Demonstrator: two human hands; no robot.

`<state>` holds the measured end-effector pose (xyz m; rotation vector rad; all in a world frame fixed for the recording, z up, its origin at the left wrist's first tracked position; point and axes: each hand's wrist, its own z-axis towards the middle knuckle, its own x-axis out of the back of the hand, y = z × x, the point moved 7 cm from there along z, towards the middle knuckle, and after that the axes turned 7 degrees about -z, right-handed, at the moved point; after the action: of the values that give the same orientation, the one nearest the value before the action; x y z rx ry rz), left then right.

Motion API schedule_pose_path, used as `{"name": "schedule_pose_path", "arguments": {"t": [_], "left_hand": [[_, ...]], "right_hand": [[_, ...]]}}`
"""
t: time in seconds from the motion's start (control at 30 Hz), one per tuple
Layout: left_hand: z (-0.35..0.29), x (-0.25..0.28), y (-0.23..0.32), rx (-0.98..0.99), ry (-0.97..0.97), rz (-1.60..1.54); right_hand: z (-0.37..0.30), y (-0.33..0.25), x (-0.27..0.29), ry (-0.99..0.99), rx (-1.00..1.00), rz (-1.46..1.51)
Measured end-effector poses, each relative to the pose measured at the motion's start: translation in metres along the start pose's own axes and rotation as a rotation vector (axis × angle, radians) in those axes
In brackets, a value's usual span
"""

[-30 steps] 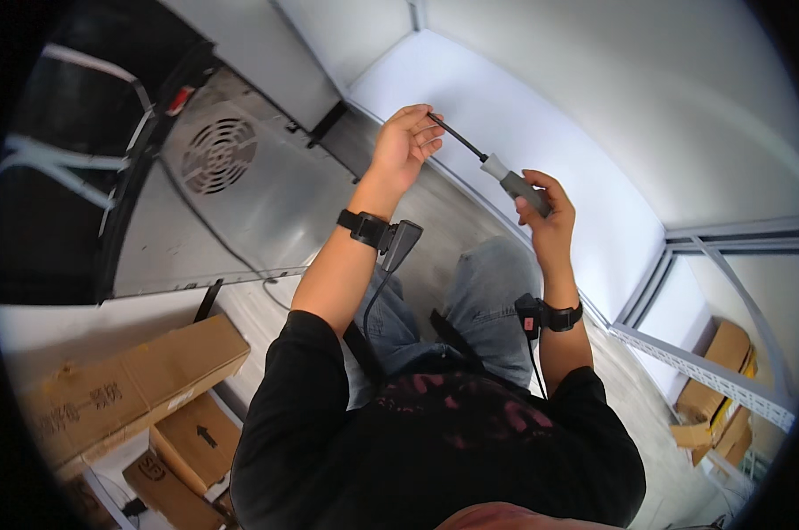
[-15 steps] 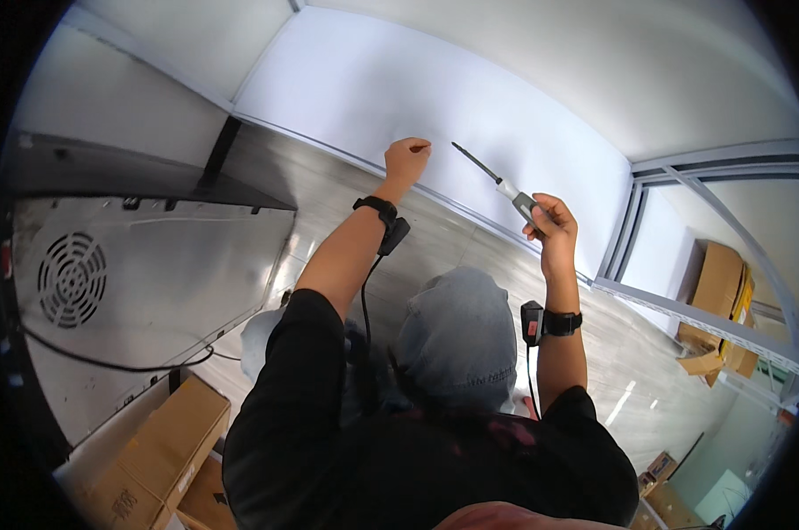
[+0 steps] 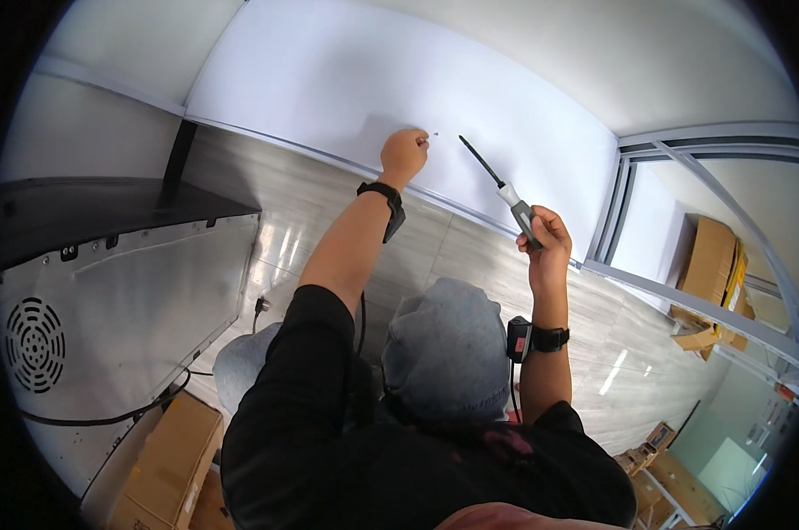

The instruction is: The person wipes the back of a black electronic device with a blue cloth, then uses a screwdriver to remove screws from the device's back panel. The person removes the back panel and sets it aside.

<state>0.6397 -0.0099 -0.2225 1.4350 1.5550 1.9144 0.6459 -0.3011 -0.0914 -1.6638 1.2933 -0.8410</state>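
My left hand (image 3: 405,152) is closed in a pinch over the white tabletop (image 3: 329,88), its thumb and forefinger pressed together. Just off those fingertips shows a tiny dark piece (image 3: 435,133), perhaps a screw. Whether the fingers grip it or it lies on the top, I cannot tell. In my right hand (image 3: 546,237) is a screwdriver (image 3: 520,215) with a grey-and-white handle, the fingers wrapped round the handle's end. Its long black shaft slants up and left, the tip a short way right of the tiny piece.
A large metal cabinet (image 3: 125,300) with a round vent stands at left, a black cable (image 3: 108,420) along it. Cardboard boxes lie at lower left (image 3: 165,468) and on the right (image 3: 710,256). A grey metal frame (image 3: 700,287) borders the tabletop at right. Black straps circle both wrists.
The view has shifted, so the cabinet sits further left and lower. The screwdriver now points up a little more steeply. The tiny dark piece has come into sight by my left fingertips.
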Motion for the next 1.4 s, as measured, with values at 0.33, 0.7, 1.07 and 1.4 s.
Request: {"name": "schedule_pose_path", "arguments": {"t": [0.33,0.7,1.07,1.4], "left_hand": [[-0.034,0.118,-0.008,0.299,-0.014,-0.739],[-0.17,0.394,0.093,-0.09,0.409,-1.244],[-0.212,0.427,0.127,-0.2,0.374,-1.285],[-0.211,0.436,0.121,-0.304,0.476,-1.354]], "right_hand": [[-0.012,-0.07,-0.106,-0.237,0.075,0.0],[-0.174,-0.088,-0.319,-0.768,0.114,0.042],[-0.232,-0.137,-0.318,-0.861,0.227,-0.109],[-0.224,-0.143,-0.331,-1.016,0.227,-0.101]]}}
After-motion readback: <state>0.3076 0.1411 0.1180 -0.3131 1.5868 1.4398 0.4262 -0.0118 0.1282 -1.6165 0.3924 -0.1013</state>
